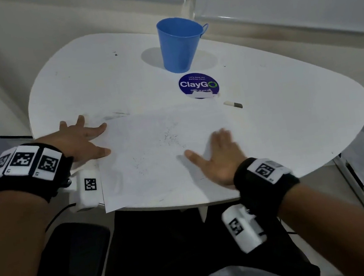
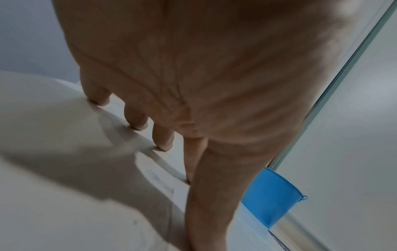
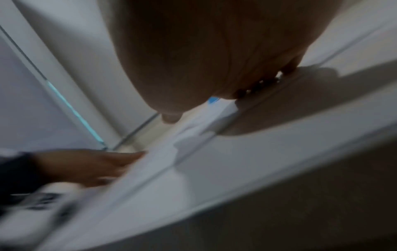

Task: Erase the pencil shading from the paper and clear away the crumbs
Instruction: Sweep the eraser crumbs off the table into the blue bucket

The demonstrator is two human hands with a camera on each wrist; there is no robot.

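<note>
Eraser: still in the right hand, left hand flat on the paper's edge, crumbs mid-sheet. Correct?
Not quite. The eraser lies on the table beyond the paper, right of centre, in neither hand. The head view shows the right hand flat and empty on the sheet. The rest holds: left hand flat on the paper's edge, crumbs mid-sheet.

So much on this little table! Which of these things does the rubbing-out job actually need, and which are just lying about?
Part of the job:
- paper, held flat by the left hand
- dark crumbs scattered on it
- right hand, flat on the sheet
- eraser, lying beyond the paper

Just lying about:
- blue cup
- round ClayGo sticker on the table
</note>
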